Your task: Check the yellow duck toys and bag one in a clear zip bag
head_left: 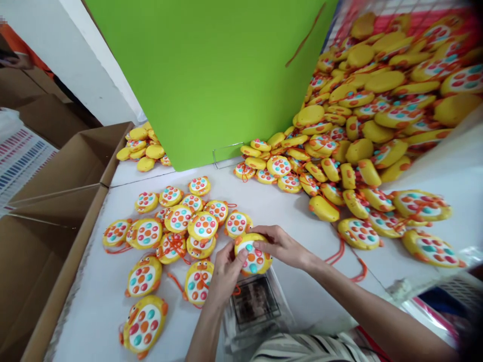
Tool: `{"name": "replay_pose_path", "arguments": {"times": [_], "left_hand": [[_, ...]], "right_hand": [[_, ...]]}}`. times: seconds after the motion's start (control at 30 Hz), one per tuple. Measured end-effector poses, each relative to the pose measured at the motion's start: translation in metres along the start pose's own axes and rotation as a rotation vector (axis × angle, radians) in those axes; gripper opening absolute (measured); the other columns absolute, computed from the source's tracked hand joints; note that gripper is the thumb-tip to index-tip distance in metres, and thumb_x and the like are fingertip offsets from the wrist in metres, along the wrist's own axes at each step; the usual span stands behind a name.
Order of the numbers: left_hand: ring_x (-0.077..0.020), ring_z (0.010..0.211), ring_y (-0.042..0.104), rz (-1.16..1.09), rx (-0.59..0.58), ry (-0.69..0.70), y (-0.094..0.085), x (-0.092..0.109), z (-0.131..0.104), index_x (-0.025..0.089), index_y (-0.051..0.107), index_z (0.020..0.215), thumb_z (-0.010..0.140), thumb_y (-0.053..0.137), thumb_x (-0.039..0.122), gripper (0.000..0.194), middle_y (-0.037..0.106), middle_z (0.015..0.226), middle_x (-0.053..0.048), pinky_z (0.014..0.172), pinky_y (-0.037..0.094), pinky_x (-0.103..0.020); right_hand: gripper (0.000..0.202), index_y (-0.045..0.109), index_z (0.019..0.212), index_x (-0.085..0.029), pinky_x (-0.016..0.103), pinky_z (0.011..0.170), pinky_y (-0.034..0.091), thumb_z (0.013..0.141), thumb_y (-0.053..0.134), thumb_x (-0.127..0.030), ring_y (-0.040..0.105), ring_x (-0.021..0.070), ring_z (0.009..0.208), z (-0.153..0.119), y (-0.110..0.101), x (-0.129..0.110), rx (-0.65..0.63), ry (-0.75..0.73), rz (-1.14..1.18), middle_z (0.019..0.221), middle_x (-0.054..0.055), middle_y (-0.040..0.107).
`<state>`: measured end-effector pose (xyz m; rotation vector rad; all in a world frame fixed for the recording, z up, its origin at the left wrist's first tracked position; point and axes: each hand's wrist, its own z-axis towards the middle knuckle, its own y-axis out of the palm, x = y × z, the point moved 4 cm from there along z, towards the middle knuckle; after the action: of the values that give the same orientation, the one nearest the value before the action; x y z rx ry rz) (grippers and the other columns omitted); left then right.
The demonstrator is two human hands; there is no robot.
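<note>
A yellow duck-shaped toy with a white face and round pink, teal and orange buttons is held up between my two hands. My left hand grips its left side, the thumb on the front. From the right, my right hand holds its upper edge, with finger and thumb closed on it. Beneath the toy lies a clear plastic tray with a dark framed panel. Several matching toys with orange cords lie loosely grouped to the left, some stacked on others.
A large heap of the same toys spreads across the right side. A green board stands upright at the back, with a wire piece at its foot. Open cardboard boxes line the left edge. Another person's orange sleeve shows far left.
</note>
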<state>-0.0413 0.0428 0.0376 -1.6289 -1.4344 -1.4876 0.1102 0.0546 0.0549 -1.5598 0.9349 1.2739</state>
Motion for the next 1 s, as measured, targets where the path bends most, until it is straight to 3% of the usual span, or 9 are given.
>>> {"name": "replay_pose_path", "arguments": {"times": [0.17, 0.3, 0.4, 0.53, 0.67, 0.8, 0.9, 1.0], "left_hand": [[-0.0235, 0.090, 0.063, -0.035, 0.045, -0.020, 0.008, 0.003, -0.009, 0.017, 0.057, 0.110, 0.066, 0.074, 0.027, 0.048, 0.068, 0.098, -0.007, 0.079, 0.052, -0.031], [-0.0239, 0.091, 0.064, -0.138, 0.118, -0.009, 0.008, 0.005, -0.010, 0.018, 0.060, 0.108, 0.063, 0.076, 0.027, 0.049, 0.068, 0.100, -0.007, 0.080, 0.051, -0.031], [-0.0246, 0.099, 0.062, -0.184, 0.173, 0.004, 0.005, 0.003, -0.011, 0.019, 0.059, 0.112, 0.061, 0.077, 0.025, 0.054, 0.068, 0.105, -0.007, 0.084, 0.050, -0.030], [-0.0243, 0.101, 0.061, -0.118, 0.154, -0.018, 0.004, -0.003, -0.014, 0.019, 0.051, 0.123, 0.065, 0.074, 0.023, 0.062, 0.066, 0.111, -0.008, 0.086, 0.050, -0.031], [-0.0240, 0.096, 0.064, -0.222, 0.130, -0.008, 0.007, -0.005, -0.014, 0.020, 0.045, 0.128, 0.066, 0.074, 0.025, 0.068, 0.068, 0.106, -0.008, 0.081, 0.052, -0.032], [-0.0256, 0.098, 0.063, -0.322, 0.162, -0.004, 0.010, -0.005, -0.014, 0.018, 0.050, 0.123, 0.063, 0.077, 0.028, 0.066, 0.067, 0.109, -0.010, 0.085, 0.051, -0.034], [-0.0265, 0.106, 0.060, -0.363, 0.238, 0.034, 0.007, -0.003, -0.015, 0.020, 0.048, 0.126, 0.064, 0.077, 0.028, 0.069, 0.063, 0.117, -0.011, 0.091, 0.048, -0.036], [-0.0278, 0.114, 0.056, -0.431, 0.307, 0.046, 0.003, -0.003, -0.015, 0.020, 0.046, 0.129, 0.066, 0.076, 0.035, 0.071, 0.060, 0.124, -0.013, 0.094, 0.047, -0.035]], "right_hand": [[0.040, 0.066, 0.104, -0.015, 0.029, 0.068, 0.049, 0.082, 0.056, -0.048, 0.059, 0.0179, 0.076, 0.002, 0.005, 0.005, -0.014, 0.039, -0.001, 0.087, 0.004, 0.067], [0.045, 0.060, 0.115, -0.016, 0.033, 0.079, 0.050, 0.086, 0.049, -0.050, 0.060, 0.0203, 0.090, 0.001, 0.008, 0.008, 0.048, 0.047, 0.107, 0.104, 0.006, 0.066], [0.045, 0.058, 0.116, -0.016, 0.034, 0.080, 0.050, 0.083, 0.057, -0.047, 0.060, 0.0214, 0.093, -0.001, 0.011, 0.009, 0.066, 0.025, 0.133, 0.108, 0.007, 0.065], [0.043, 0.059, 0.112, -0.016, 0.032, 0.077, 0.051, 0.080, 0.061, -0.045, 0.060, 0.0210, 0.091, -0.002, 0.012, 0.012, 0.058, 0.038, 0.141, 0.103, 0.006, 0.065], [0.046, 0.056, 0.118, -0.017, 0.033, 0.079, 0.051, 0.084, 0.054, -0.048, 0.060, 0.0211, 0.094, -0.002, 0.015, 0.008, 0.043, 0.057, 0.167, 0.107, 0.007, 0.064], [0.048, 0.054, 0.121, -0.017, 0.035, 0.083, 0.050, 0.086, 0.050, -0.049, 0.060, 0.0226, 0.097, -0.002, 0.017, 0.003, 0.058, 0.042, 0.046, 0.113, 0.009, 0.063], [0.047, 0.055, 0.121, -0.017, 0.039, 0.090, 0.047, 0.086, 0.048, -0.048, 0.058, 0.0246, 0.102, -0.005, 0.013, -0.003, 0.179, -0.012, -0.157, 0.121, 0.012, 0.059], [0.051, 0.053, 0.124, -0.017, 0.038, 0.084, 0.052, 0.086, 0.047, -0.051, 0.060, 0.0252, 0.098, -0.008, 0.014, -0.003, 0.234, 0.014, -0.187, 0.122, 0.013, 0.058]]}}
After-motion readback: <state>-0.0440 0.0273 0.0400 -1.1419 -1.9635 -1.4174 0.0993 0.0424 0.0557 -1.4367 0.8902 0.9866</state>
